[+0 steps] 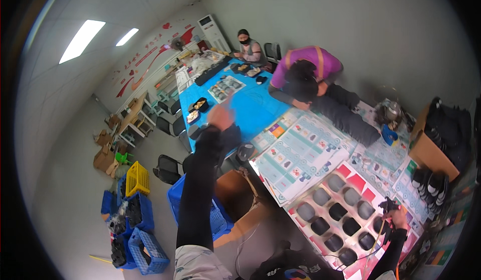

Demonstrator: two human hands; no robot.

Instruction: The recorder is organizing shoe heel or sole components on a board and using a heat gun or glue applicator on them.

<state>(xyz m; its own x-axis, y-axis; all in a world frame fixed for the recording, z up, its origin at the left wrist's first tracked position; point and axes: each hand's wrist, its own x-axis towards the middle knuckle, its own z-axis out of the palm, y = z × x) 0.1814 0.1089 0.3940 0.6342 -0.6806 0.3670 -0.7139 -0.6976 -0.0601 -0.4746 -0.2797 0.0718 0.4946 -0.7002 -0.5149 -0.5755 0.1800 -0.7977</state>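
Observation:
My left arm, in a black sleeve, reaches far forward to the edge of the blue-covered table [255, 102]. My left hand [220, 115] is smeared by motion, so its fingers cannot be read. A dark, rounded piece [245, 152] lies at the near table corner, right of that forearm. At the lower right, my right hand [399, 219] grips a small black spray gun [388, 206] with a thin hose trailing from it. Below and left of the gun is a red-and-white board [299, 196] bearing rows of rounded pieces, some grey [321, 196] and some black [338, 211].
Printed sheets [300, 150] cover the near table. A co-worker in purple [320, 62] leans over a stack of dark pieces [345, 117]; another person [250, 52] sits farther back. A cardboard box of dark items [433, 147] stands right. Blue crates [149, 252] and a yellow crate [138, 180] are left.

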